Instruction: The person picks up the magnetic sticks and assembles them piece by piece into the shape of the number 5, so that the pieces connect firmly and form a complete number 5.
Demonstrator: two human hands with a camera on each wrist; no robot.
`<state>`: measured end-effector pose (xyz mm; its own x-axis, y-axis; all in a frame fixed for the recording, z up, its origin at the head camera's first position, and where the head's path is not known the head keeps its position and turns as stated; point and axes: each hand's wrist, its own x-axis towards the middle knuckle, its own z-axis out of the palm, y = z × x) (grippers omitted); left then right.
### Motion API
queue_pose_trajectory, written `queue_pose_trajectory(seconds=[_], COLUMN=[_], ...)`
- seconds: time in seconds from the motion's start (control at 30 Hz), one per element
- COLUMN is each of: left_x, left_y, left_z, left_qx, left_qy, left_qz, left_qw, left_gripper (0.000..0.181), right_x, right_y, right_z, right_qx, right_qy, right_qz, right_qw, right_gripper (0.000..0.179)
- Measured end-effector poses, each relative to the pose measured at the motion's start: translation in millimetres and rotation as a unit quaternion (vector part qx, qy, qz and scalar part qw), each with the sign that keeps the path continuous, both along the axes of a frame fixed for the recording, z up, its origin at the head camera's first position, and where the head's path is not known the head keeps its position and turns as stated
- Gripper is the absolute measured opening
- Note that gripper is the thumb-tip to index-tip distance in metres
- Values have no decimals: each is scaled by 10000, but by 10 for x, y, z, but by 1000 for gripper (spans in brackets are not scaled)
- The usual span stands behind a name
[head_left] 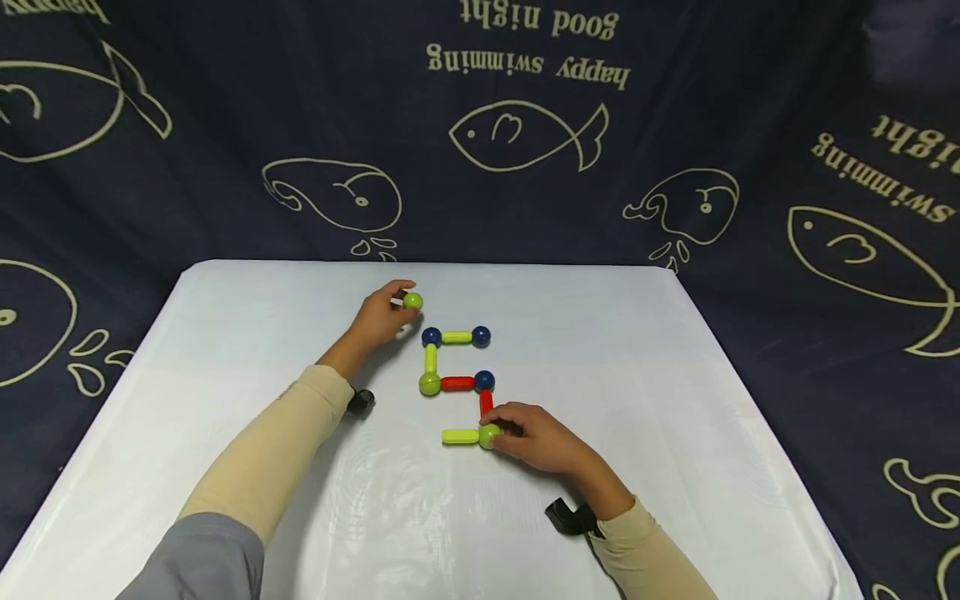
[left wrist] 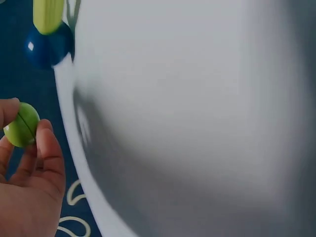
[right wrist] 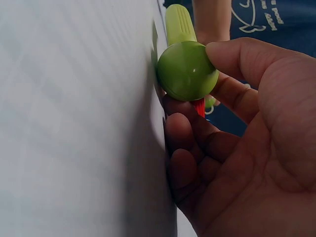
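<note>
A zigzag chain of toy balls and rods lies on the white table. Its far end has a blue ball [head_left: 481, 337], a yellow-green rod [head_left: 457, 337] and a second blue ball [head_left: 431, 337]. Below come a green ball [head_left: 430, 383], a red rod [head_left: 457, 383] and a third blue ball [head_left: 484, 381]. My right hand [head_left: 542, 439] pinches the near green ball [right wrist: 187, 70], which joins another red rod [head_left: 486, 403] and a yellow-green end rod [head_left: 460, 437]. Beyond the chain's far left corner, my left hand [head_left: 381, 318] pinches a loose green ball [left wrist: 22, 125] in its fingertips.
The white table [head_left: 645, 350] extends around the chain on all sides. Behind it hangs a dark blue cloth [head_left: 420, 125] printed with fish and whales. A black wrist mount [head_left: 362, 403] shows at the left wrist and another black mount [head_left: 572, 517] at the right.
</note>
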<state>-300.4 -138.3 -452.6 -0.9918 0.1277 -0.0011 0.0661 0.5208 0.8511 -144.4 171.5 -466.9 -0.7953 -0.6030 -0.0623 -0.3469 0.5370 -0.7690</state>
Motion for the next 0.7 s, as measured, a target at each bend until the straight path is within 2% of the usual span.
queue_pose_trajectory(seconds=[0.1,0.37,0.53,0.7], left_x=[176,750,1056,1324], left_y=[-48,-45,-57,-74], left_z=[9,115,117,81], left_qx=[-138,22,15,22], left_qy=[82,152,23,-184], left_qz=[-145,-613,-811,-856], left_qw=[9998,9980,9967,9962], left_gripper=[46,42,39,33], right_x=[7,6,6,5], right_y=[-8,6,4,-7], right_z=[7,-2,-3,9], right_qx=[15,44,19,-57], right_qy=[-46,24,24,23], right_qz=[-36,-46,-74,-43], right_qw=[10000,10000,10000,10000], right_gripper=[24,23,23,23])
